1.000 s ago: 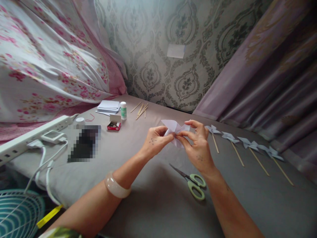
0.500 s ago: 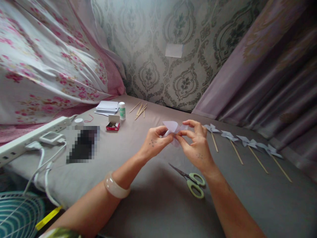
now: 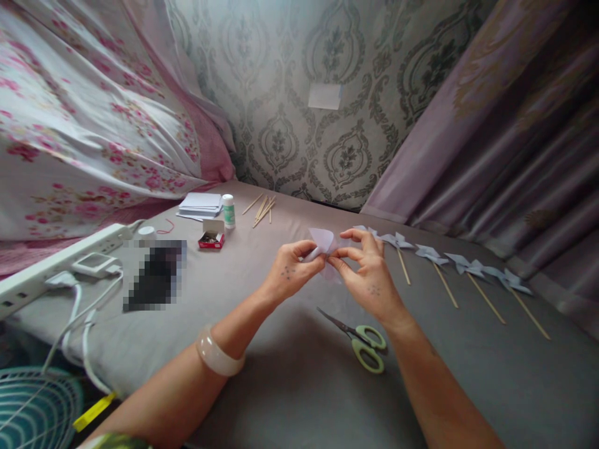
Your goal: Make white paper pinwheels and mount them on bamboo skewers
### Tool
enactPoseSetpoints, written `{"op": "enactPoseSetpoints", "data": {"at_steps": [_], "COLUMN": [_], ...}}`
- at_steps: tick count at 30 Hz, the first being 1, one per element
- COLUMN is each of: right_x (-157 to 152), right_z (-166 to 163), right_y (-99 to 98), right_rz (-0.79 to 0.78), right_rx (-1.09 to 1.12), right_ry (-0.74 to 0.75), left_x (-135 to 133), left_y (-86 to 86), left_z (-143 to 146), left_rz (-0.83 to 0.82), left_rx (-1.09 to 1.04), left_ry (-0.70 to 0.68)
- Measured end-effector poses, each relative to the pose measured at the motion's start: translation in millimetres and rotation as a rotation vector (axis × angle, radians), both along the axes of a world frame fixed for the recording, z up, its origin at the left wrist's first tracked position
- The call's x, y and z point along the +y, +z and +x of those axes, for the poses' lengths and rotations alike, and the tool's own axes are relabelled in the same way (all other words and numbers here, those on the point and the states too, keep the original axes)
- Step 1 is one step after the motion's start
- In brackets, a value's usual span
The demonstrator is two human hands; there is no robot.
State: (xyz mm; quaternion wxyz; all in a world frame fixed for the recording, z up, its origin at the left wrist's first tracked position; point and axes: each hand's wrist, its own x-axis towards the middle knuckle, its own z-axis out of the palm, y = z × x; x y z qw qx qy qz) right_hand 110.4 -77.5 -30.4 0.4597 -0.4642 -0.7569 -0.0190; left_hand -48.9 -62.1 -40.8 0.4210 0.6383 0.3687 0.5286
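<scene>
Both hands meet above the grey table [image 3: 290,386], pinching a folded white paper pinwheel [image 3: 324,239]. My left hand [image 3: 292,274] grips its left side with thumb and fingertips closed. My right hand [image 3: 365,274] pinches the centre from the right, index finger arched over the paper. Part of the paper is hidden behind the fingers. Green-handled scissors [image 3: 362,342] lie on the table just below my right wrist, blades partly apart.
Several finished paper pinwheels on wooden sticks [image 3: 444,274] lie in a row to the right. At the back left lie loose wooden sticks [image 3: 262,209], a small glue bottle [image 3: 228,211], a paper stack [image 3: 200,204] and a red box [image 3: 210,237]. A power strip [image 3: 60,262] and a fan [image 3: 32,408] are at left.
The hands stay closed on the paper, working its centre; the paper's right flap has dropped behind my right fingers. The view has shifted slightly.
</scene>
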Motion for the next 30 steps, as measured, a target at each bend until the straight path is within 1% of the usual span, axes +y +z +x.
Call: {"op": "enactPoseSetpoints", "data": {"at_steps": [8,17,26,30], "right_x": [0,3,6,8], "right_z": [-2,-3,-2,-2], "right_y": [-1.3,-7.1,-10.9,-12.8], "right_rz": [0.009,-0.007,-0.042,-0.058], "right_rx": [-0.014,0.058,0.094,0.093], "right_ry": [-0.026,-0.014,-0.007,-0.007], "left_x": [0,3,7,8], "left_y": [-0.9,-3.5,-10.4,-12.9], "left_z": [2,1,-1,-1], "left_rz": [-0.024,-0.004,0.005,0.011], "left_rx": [-0.033,-0.035,-0.033,-0.034], "left_ry": [-0.001,-0.001,-0.028,-0.019]}}
